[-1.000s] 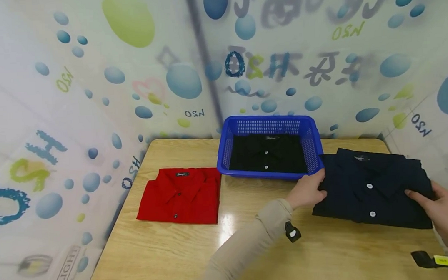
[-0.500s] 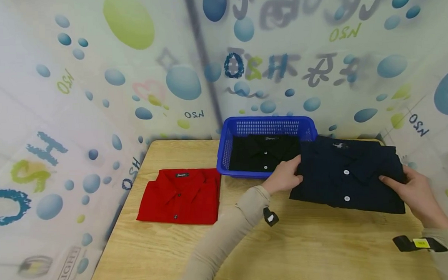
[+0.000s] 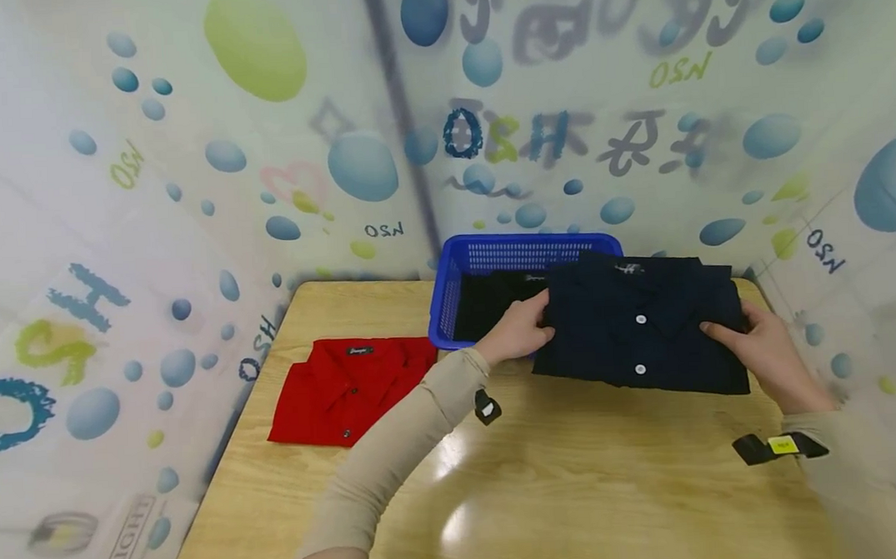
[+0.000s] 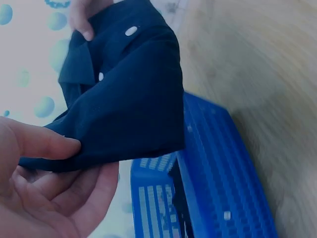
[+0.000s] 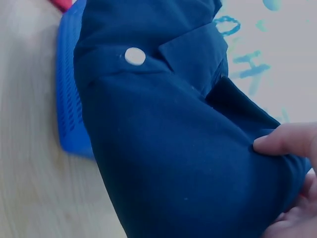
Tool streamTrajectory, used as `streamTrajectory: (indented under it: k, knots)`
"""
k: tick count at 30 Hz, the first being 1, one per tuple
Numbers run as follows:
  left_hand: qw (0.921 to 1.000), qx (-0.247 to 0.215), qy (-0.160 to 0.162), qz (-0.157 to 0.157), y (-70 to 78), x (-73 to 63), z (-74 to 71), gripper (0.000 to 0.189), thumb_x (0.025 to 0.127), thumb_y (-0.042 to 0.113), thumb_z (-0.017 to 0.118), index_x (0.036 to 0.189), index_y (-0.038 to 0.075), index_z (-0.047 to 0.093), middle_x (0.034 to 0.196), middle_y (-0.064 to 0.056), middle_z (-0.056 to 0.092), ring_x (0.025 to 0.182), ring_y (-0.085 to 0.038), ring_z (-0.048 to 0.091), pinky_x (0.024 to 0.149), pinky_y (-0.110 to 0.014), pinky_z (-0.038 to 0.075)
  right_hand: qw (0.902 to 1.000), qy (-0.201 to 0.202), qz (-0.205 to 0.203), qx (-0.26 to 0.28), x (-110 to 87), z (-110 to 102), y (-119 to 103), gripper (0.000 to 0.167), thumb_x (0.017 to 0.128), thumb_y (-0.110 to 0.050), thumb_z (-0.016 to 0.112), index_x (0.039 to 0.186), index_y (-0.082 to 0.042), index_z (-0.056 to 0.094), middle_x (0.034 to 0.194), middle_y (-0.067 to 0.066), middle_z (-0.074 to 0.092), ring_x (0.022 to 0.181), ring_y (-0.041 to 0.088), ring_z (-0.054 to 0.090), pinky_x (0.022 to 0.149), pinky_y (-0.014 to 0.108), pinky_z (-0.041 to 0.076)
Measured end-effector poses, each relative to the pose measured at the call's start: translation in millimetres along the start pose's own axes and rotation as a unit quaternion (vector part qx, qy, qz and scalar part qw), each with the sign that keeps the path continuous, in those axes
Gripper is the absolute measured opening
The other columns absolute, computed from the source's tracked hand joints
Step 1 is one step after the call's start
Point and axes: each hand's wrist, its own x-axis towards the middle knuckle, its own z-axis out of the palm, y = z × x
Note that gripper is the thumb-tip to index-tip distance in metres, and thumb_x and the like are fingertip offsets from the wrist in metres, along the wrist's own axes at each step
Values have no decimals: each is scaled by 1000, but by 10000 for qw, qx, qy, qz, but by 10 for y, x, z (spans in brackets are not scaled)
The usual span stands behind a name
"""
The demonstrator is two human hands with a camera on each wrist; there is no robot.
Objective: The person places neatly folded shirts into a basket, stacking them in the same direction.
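Both hands hold a folded navy shirt (image 3: 608,331) with white buttons, its collar toward the wall. My left hand (image 3: 516,328) pinches its left edge, thumb on top and fingers beneath, as the left wrist view shows. At the opposite edge my right hand (image 3: 767,353) grips it the same way. The shirt overlaps the right part of a blue plastic basket (image 3: 440,313) in the head view. Inside the basket lies a folded black shirt (image 3: 487,307), partly hidden by the navy one and the left hand.
A folded red shirt (image 3: 340,388) lies on the wooden table (image 3: 577,491) left of the basket, partly covered by the left sleeve (image 3: 395,448). A patterned wall sheet (image 3: 368,166) rises right behind the basket and along the sides.
Both hands have carried the navy shirt leftward and a little farther back, from right of the basket to overlapping its right part. The red shirt and the basket stay in place.
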Motion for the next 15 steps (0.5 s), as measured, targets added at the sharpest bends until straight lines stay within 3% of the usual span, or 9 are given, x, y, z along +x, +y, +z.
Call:
streamTrajectory:
  k: [4,5,10,15]
  knots:
    - [9998,-37,107,-135,-94,-12,-143,55,85,-3,62,137,5,47,90,-12,70,63,-10,52,61,-20,40,9995,-40,16,326,110,120,-98,46,95,-16,61,128,11,45,90,-25,56,78,-5,58,67,14,49]
    - [9998,-38,101,-189,-120,-15,-175,56,85,-3,62,138,6,47,86,-14,69,61,-11,50,60,-21,38,9994,-50,1,346,130,148,-123,46,94,-16,61,127,12,45,90,-24,57,78,-4,58,67,15,49]
    - [9988,-162,104,-457,-237,-22,-322,60,86,-2,63,142,4,43,101,-17,69,70,-14,60,65,-23,44,9997,-67,-12,224,230,248,-251,52,94,-19,62,131,13,45,91,-24,55,79,-4,56,67,14,47]
    - [9952,-566,31,-795,-326,-46,-442,68,88,1,63,149,3,32,126,-21,59,92,-25,66,75,-30,50,9999,-168,-1,-10,345,306,-379,56,95,-24,60,136,10,43,104,-3,57,81,-5,53,69,13,45]
